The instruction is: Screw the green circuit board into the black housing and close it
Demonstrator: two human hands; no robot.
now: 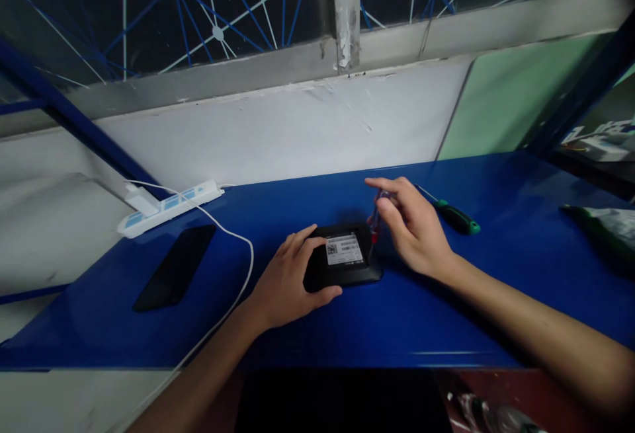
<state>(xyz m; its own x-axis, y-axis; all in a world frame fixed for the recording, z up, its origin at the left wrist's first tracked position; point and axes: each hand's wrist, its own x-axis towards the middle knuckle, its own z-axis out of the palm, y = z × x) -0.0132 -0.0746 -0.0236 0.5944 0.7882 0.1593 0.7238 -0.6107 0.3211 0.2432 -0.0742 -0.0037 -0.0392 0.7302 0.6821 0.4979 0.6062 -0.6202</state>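
A small black device point(342, 258) with a white label on top lies on the blue bench point(446, 301). My left hand point(288, 281) grips its left end, thumb along the near edge and fingers on top. My right hand point(411, 225) is closed in a pinch round a thin upright tool point(376, 218) with a red part low on its shaft. The tool's tip stands at the device's right edge.
A green-handled screwdriver point(454, 215) lies just behind my right hand. A black phone point(176, 264) lies at the left, near a white power strip point(169, 208) with a white cable point(238, 268) trailing off the front edge. A bag point(605, 228) sits at the far right.
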